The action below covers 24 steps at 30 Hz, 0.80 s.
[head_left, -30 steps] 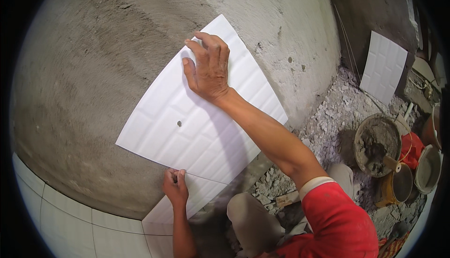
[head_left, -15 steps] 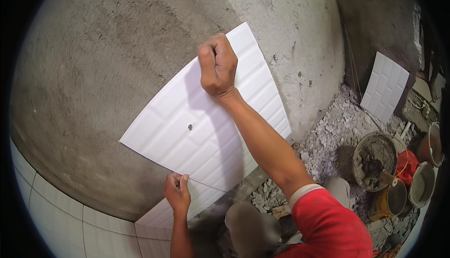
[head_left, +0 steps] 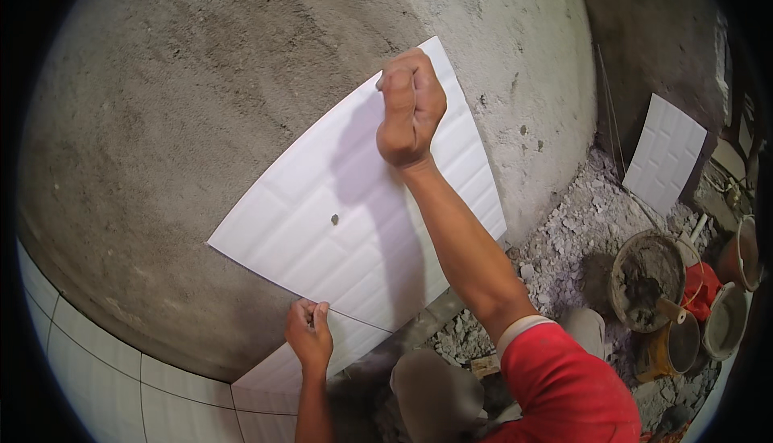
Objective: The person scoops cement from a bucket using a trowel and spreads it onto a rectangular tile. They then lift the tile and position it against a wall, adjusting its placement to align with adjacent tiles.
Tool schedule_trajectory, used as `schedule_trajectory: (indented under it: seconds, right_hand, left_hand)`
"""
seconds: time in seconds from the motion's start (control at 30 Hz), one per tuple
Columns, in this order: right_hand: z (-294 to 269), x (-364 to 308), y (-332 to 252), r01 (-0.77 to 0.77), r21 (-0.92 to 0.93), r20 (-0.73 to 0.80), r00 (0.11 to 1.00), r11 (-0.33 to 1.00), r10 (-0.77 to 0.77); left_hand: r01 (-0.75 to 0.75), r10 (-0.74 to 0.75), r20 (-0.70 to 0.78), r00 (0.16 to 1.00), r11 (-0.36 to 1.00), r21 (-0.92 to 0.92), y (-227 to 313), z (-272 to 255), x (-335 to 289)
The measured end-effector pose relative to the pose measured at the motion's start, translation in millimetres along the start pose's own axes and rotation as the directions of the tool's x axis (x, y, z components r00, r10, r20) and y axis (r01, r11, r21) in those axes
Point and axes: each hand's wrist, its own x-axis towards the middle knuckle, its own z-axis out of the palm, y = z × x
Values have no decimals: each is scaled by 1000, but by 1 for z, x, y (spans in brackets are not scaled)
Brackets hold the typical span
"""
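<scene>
From above: the right hand was balled into a fist, knuckles against the white tile on the cement wall. The left hand pinched a thin string at the tile's lower edge. A mortar bucket sat well apart on the rubble.

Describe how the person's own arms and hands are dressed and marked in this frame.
Both hands are bare, with no gloves, rings or watch visible. The right hand and its forearm are uncovered up to a short red sleeve with a pale band at its hem. The left hand and the forearm below it are bare too; no sleeve shows on that side.
</scene>
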Motion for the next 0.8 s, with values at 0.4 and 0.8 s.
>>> schedule_trajectory:
  seconds: [0.4, 0.8]
  right_hand:
    - [-6, -6, 4, -30, -22, 18, 999, 999, 30]
    - [-8, -9, 5, -70, -17, 59, 996, 997, 71]
  left_hand:
    - [-19, 19, -9, 1000, 1000, -13, 3, 1, 0]
    - [-17, 17, -1, 1000, 1000, -13, -2, 2, -2]
